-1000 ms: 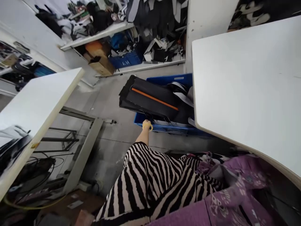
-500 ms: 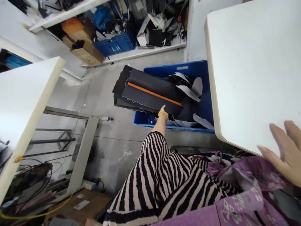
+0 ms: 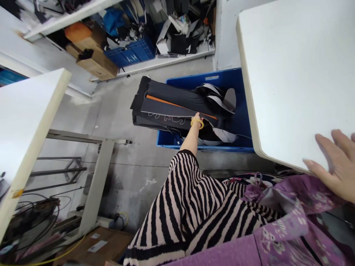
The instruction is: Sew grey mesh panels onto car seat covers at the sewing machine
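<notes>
My left hand [image 3: 197,119], a yellow bangle at its wrist, reaches down to a blue crate [image 3: 244,125]. Its fingers are closed on the near edge of a dark fabric panel [image 3: 166,109], their tips partly hidden. An orange strip [image 3: 180,104] runs along this panel. It lies on a stack of black fabric pieces [image 3: 137,99] that juts past the crate's left end. A loose white thread [image 3: 169,118] curls below the panel's edge. On the white table [image 3: 291,85] my right hand [image 3: 337,162] rests open with fingers spread, holding nothing.
Curled black-and-white pieces [image 3: 219,98] lie inside the crate. Behind stands a shelf [image 3: 155,63] with a blue bin [image 3: 130,53], a cardboard box [image 3: 98,66] and scraps. Another white table [image 3: 30,99] with a metal leg [image 3: 97,184] stands left. A flat carton [image 3: 97,244] lies below.
My left hand has moved slightly away from me and closed on the panel, whose near edge has shifted, showing more thread underneath. My right hand stays on the table.
</notes>
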The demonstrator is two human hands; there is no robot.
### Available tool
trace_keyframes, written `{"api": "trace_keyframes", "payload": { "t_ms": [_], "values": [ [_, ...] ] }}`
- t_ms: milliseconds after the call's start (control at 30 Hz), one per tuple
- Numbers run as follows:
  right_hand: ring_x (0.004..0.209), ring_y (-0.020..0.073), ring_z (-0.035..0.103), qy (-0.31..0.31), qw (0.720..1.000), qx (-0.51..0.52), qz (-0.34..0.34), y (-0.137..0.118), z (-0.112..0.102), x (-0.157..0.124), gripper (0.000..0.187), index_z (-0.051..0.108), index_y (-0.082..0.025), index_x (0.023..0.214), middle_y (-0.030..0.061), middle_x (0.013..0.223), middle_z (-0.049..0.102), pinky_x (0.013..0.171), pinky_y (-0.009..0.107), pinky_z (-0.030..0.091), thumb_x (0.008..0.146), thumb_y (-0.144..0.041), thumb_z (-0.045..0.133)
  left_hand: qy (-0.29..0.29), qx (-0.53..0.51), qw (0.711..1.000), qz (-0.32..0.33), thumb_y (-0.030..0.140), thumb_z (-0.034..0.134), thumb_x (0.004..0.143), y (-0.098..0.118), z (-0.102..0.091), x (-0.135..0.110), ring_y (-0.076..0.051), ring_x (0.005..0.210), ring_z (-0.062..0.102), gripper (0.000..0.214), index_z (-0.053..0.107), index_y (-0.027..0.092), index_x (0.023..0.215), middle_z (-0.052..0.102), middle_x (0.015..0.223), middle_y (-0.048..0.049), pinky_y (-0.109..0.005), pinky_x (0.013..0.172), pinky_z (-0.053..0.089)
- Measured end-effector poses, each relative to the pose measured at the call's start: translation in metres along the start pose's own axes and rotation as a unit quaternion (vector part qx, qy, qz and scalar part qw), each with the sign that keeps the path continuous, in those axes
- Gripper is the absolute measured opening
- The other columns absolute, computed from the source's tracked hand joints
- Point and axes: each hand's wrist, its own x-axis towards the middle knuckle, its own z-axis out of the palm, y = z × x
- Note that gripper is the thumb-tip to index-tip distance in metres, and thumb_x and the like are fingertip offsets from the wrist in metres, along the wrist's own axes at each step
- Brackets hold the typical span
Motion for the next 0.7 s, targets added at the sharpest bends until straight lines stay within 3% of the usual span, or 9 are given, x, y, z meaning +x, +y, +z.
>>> {"api": "trace_keyframes", "payload": {
  "t_ms": [133,200,300,367,500,633,700],
  "values": [
    [0.148,0.0355,0.013,0.016,0.998,0.065,0.009,0.009,0.003,0.004,0.092,0.030,-0.031,0.153,0.0106,0.159,0.026,0.112,0.064,0.017,0.078,-0.084,0.020,0.007,-0.020,0.991,0.132,0.037,0.056,0.094,0.061,0.005,-0.054,-0.012,0.075,0.062,0.028,0.059,0.009,0.098,0.062,0.085,-0.0049,-0.022,0.061,0.049],
    [0.147,0.0378,0.014,0.014,0.996,0.083,0.017,-0.001,-0.002,0.006,0.094,0.036,-0.028,0.150,0.0127,0.158,0.027,0.113,0.065,0.017,0.077,-0.086,0.024,0.006,-0.044,0.978,0.205,0.039,0.055,0.095,0.095,0.000,-0.091,-0.010,0.068,0.060,0.028,0.057,0.012,0.089,0.058,0.078,-0.0020,-0.018,0.053,0.043],
    [0.144,0.0385,0.024,-0.027,0.985,0.163,-0.048,-0.042,-0.021,0.006,0.101,0.039,-0.022,0.149,0.0153,0.154,0.035,0.114,0.062,0.026,0.073,-0.088,0.035,0.001,-0.093,0.947,0.307,0.039,0.052,0.095,0.143,-0.013,-0.154,-0.006,0.059,0.055,0.025,0.053,0.017,0.083,0.052,0.071,0.0029,-0.016,0.048,0.040],
    [0.140,0.0350,0.036,-0.081,0.962,0.236,-0.113,-0.079,-0.038,0.005,0.100,0.028,-0.018,0.153,0.0158,0.156,0.031,0.113,0.054,0.036,0.077,-0.079,0.047,0.006,-0.152,0.908,0.390,0.036,0.051,0.095,0.169,-0.021,-0.197,-0.005,0.054,0.052,0.022,0.049,0.020,0.080,0.049,0.067,0.0051,-0.015,0.046,0.041],
    [0.139,0.0323,0.038,-0.003,0.914,0.333,-0.233,-0.128,-0.074,0.003,0.099,0.019,-0.022,0.155,0.0137,0.153,0.036,0.113,0.051,0.038,0.077,-0.065,0.062,-0.046,-0.235,0.823,0.516,0.023,0.048,0.096,0.204,-0.022,-0.272,-0.004,0.061,0.058,0.022,0.047,0.020,0.075,0.050,0.065,0.0055,-0.014,0.061,0.052],
    [0.136,0.0322,0.043,0.050,0.886,0.392,-0.242,-0.129,-0.109,-0.014,0.108,0.009,-0.028,0.156,0.0131,0.151,0.038,0.105,0.051,0.047,0.074,-0.066,0.067,-0.084,-0.229,0.781,0.576,0.015,0.046,0.096,0.215,0.003,-0.327,-0.009,0.094,0.068,0.022,0.050,0.017,0.074,0.064,0.082,0.0014,-0.021,0.085,0.057],
    [0.133,0.0330,0.046,0.076,0.879,0.407,-0.235,-0.123,-0.128,-0.026,0.109,0.010,-0.031,0.155,0.0114,0.151,0.040,0.101,0.050,0.050,0.071,-0.067,0.069,-0.111,-0.145,0.767,0.615,0.013,0.039,0.097,0.215,0.026,-0.358,-0.010,0.113,0.064,0.022,0.057,0.016,0.084,0.069,0.100,0.0009,-0.025,0.099,0.054]
  ]
}}
